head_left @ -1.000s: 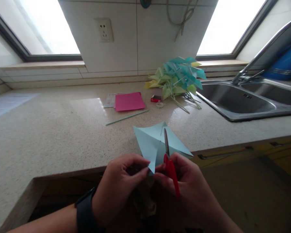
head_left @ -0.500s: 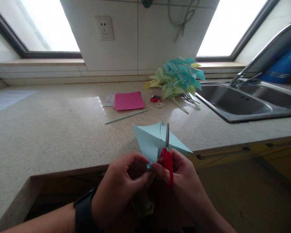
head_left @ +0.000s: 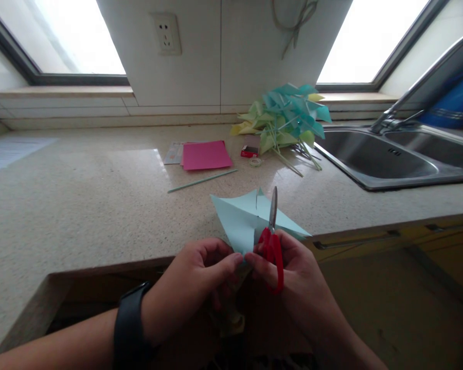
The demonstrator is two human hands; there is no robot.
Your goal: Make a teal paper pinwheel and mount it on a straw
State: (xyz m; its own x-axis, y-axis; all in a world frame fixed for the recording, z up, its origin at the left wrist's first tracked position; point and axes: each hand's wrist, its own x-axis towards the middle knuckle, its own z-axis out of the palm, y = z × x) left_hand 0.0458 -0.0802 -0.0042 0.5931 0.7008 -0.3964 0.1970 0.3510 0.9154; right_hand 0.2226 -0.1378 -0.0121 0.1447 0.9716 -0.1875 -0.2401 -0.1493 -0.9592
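Note:
A light blue sheet of paper (head_left: 237,221), cut by slits running in from its corners, is held just over the counter's front edge. My left hand (head_left: 200,272) pinches its near corner between thumb and forefinger. My right hand (head_left: 293,272) holds red-handled scissors (head_left: 273,246), blades pointing up and closed, while its thumb and fingertip also pinch the paper close to my left thumb. The fingertips hide the pinched corner.
On the counter (head_left: 111,205) lie a thin green stick (head_left: 202,181), pink paper sheets (head_left: 207,155), a small red box (head_left: 249,151) and a tape roll (head_left: 255,162). Paper pinwheels (head_left: 289,115) on sticks are heaped beside the steel sink (head_left: 370,154).
My left thumb has come forward and straightened over the paper's near corner, which now sits pressed between both hands' fingertips. The scissors have shifted slightly right with my right hand.

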